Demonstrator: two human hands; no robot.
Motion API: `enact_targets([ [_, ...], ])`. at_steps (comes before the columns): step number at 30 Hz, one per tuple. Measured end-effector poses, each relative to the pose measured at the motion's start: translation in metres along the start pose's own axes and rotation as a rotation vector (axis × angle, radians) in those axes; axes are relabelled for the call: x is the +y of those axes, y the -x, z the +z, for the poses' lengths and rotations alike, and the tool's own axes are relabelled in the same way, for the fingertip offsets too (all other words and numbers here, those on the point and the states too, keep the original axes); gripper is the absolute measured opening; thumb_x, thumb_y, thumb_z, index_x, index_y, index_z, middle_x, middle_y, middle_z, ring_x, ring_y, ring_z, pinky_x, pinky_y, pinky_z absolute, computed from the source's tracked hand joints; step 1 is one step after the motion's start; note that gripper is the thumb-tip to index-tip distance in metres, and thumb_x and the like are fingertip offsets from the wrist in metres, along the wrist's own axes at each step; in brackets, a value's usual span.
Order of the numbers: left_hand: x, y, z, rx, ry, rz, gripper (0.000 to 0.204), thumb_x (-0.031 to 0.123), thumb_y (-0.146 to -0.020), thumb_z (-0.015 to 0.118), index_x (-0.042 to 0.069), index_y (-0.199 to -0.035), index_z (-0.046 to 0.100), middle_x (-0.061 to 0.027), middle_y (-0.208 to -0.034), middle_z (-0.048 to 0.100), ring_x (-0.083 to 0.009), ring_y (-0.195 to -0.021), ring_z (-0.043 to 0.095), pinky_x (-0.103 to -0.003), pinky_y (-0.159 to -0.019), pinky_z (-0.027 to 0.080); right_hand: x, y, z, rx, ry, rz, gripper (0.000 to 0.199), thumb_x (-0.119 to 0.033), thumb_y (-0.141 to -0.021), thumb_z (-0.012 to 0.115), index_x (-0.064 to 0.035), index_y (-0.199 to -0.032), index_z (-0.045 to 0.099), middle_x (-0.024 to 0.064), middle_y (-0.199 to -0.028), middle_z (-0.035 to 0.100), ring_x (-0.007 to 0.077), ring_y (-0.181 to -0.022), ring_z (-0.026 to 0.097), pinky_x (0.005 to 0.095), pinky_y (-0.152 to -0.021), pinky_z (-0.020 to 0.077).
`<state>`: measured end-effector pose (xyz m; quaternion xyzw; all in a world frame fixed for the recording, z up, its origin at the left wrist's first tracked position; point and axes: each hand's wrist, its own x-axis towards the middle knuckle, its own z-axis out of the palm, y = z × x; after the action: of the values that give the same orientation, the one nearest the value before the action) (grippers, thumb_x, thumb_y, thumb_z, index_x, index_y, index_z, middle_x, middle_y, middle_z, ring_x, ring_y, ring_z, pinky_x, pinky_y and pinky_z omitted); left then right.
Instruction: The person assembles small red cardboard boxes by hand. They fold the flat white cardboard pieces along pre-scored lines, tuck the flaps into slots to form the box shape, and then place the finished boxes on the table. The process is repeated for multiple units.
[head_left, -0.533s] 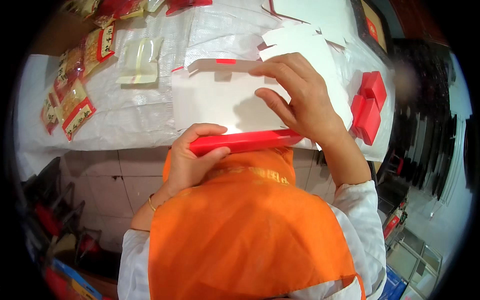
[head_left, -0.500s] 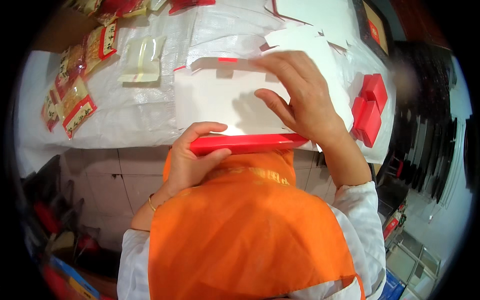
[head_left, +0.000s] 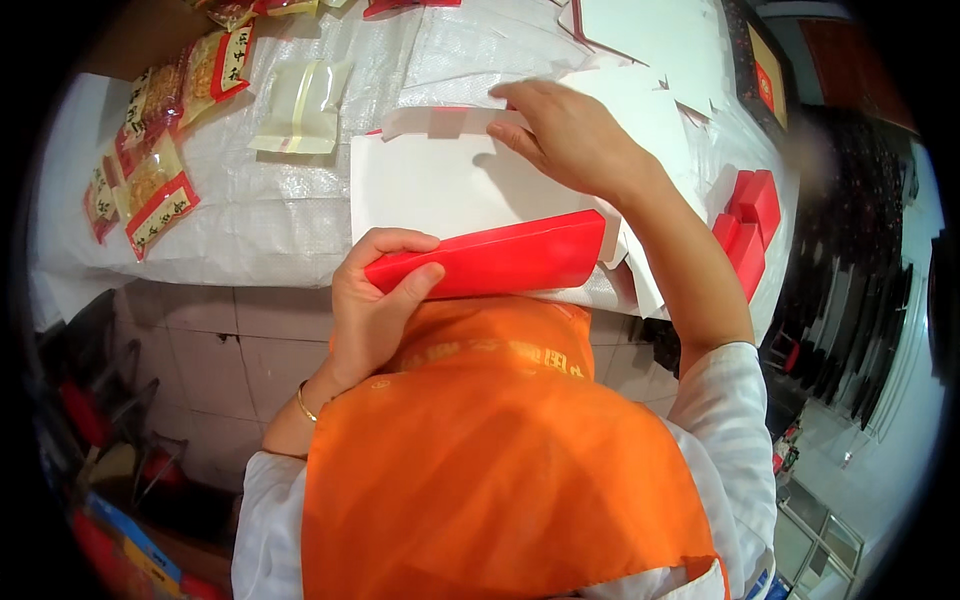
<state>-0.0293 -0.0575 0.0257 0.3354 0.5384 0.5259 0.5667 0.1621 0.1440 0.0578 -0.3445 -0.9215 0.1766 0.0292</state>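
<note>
A flat cardboard box blank, white inside and red outside, lies on the table's near edge. My left hand grips its near red flap, folded up toward me. My right hand reaches over the sheet with fingertips pressing the far flap along its fold. An orange apron over white sleeves fills the lower part of the view.
The table is covered with a white woven sheet. Snack packets lie along its left edge, a clear pouch behind the blank. More white blanks are stacked at the back right, red boxes at the right edge. Tiled wall below.
The near red flap has been raised higher and shows more of its face. My right hand has slid further toward the far flap.
</note>
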Motion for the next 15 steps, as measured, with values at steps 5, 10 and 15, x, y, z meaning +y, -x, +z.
enact_targets([
  [5,-0.001,-0.001,-0.002,0.007,-0.002,-0.04,0.015,0.0,-0.089,0.071,0.002,-0.104,0.067,-0.0029,-0.1,0.069,-0.0101,-0.093,0.063,-0.026,-0.085,0.052,0.011,-0.013,0.004,-0.223,-0.034,-0.005,0.018,-0.017,-0.095,0.061,-0.0037,-0.106,0.066,0.019,-0.086,0.067,0.0392,-0.079,0.064,0.0453,-0.072,0.0514],
  [10,0.005,0.0,-0.003,0.024,-0.113,0.01,0.013,0.001,-0.087,0.074,0.002,-0.099,0.069,-0.0063,-0.097,0.072,-0.0117,-0.09,0.066,-0.026,-0.082,0.053,-0.005,-0.011,-0.019,-0.289,-0.08,0.081,0.013,-0.013,-0.093,0.061,-0.0037,-0.1,0.067,0.0182,-0.087,0.067,0.039,-0.079,0.064,0.0439,-0.07,0.0517],
  [15,0.004,0.0,-0.007,-0.069,-0.267,0.364,0.016,0.0,-0.082,0.08,0.002,-0.094,0.07,-0.0099,-0.09,0.073,-0.0154,-0.079,0.069,-0.027,-0.07,0.054,-0.028,0.026,-0.037,-0.058,-0.104,-0.065,0.013,-0.011,-0.087,0.062,-0.0083,-0.098,0.07,0.0127,-0.088,0.071,0.0349,-0.082,0.067,0.0442,-0.07,0.0535],
])
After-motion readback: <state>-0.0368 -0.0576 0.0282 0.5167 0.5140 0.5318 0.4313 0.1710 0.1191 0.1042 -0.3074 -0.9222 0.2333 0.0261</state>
